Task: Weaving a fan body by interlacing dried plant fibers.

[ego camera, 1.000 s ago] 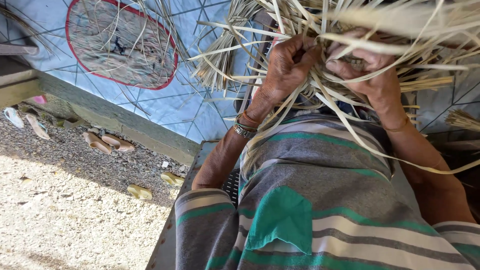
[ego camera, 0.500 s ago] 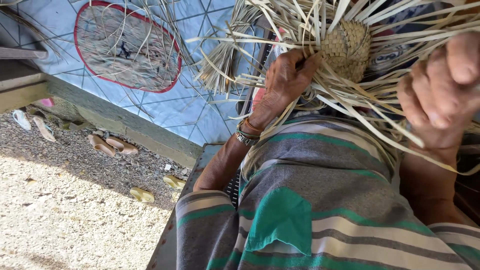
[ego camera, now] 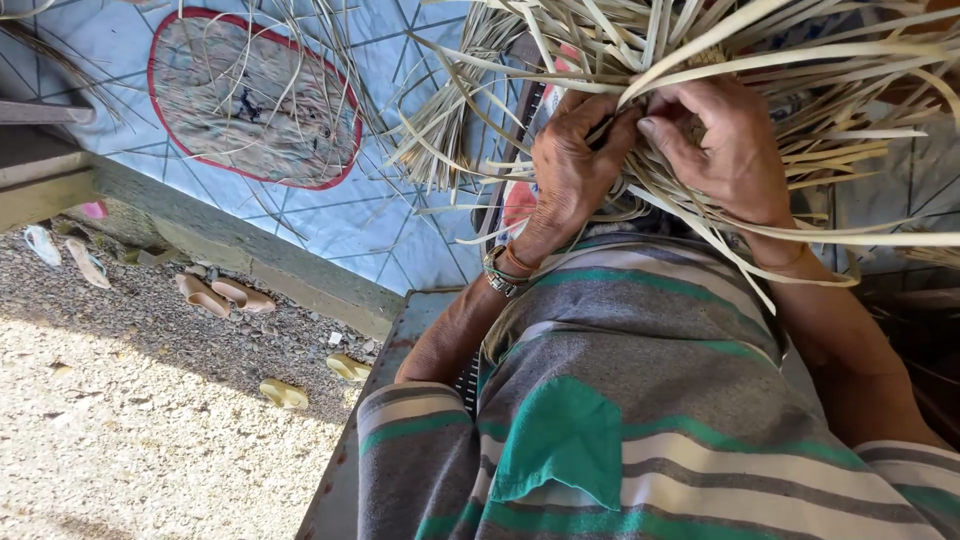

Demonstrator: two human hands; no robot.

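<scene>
Fingers [ego camera: 668,140] closed on palm strips [ego camera: 800,60]

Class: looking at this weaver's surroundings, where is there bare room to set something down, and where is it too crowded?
Free: blue mat between the red-edged oval patch and concrete ledge; sunlit gravel beyond the sandals. Crowded: around left hand and right hand, buried in straw strips.

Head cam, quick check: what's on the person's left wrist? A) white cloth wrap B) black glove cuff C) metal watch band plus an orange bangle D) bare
C: the left hand, gripping the pale dried palm-leaf strips, shows a silver metal watch band with a thin orange bangle beside it on the wrist.
</scene>
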